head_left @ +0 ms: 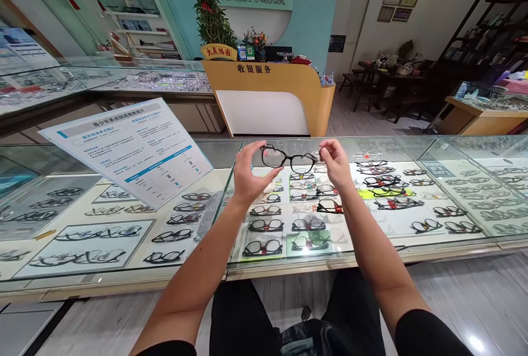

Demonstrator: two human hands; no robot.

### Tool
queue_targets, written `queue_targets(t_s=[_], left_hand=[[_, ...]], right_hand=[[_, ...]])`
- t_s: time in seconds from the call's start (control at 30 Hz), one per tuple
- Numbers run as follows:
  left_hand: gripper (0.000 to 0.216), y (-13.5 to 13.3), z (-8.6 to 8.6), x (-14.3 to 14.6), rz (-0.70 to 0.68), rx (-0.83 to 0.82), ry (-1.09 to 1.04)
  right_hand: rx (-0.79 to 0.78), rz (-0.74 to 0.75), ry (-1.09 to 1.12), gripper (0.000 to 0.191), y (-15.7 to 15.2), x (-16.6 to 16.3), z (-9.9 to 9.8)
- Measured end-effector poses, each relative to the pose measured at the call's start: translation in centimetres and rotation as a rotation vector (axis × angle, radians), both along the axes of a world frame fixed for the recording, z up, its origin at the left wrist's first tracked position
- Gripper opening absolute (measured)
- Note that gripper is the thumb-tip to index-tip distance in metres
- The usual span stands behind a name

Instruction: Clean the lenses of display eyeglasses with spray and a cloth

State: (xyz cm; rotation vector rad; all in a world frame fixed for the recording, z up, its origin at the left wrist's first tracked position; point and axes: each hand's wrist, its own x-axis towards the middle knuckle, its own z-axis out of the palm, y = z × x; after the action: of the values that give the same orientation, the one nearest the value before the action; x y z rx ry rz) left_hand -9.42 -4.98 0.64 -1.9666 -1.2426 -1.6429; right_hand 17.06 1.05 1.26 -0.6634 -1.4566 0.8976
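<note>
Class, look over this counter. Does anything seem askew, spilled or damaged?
The printed sheet, left of the left hand, sits askew to the glass counter, while the displayed glasses mostly lie in rows. No spill or damage shows.

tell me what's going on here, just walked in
A person is holding up a pair of dark-framed glasses over a glass display case. The left hand grips one end of the frame, and the right hand is pinched at the other end. Rows of other glasses sit inside the case below, and a printed sheet is off to the left.
</note>
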Motion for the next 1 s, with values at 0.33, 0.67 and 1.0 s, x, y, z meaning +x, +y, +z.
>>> queue_targets(t_s=[0.33, 0.67, 1.0], left_hand=[[0.078, -2.4, 10.3, 1.2, 0.002, 0.18, -0.112], [0.074, -4.3, 12.6, 3.8, -0.038, 0.128, -0.228], [0.073, -2.6, 11.7, 3.9, -0.009, 0.004, -0.277]], right_hand=[[0.486, -0.193, -0.196, 0.034, -6.3, 0.8, 11.4], [0.632, -0.472, -0.356, 0.054, -9.3, 0.7, 13.1], [0.561, -0.48, -0.439, 0.054, -7.0, 0.3, 12.4]])
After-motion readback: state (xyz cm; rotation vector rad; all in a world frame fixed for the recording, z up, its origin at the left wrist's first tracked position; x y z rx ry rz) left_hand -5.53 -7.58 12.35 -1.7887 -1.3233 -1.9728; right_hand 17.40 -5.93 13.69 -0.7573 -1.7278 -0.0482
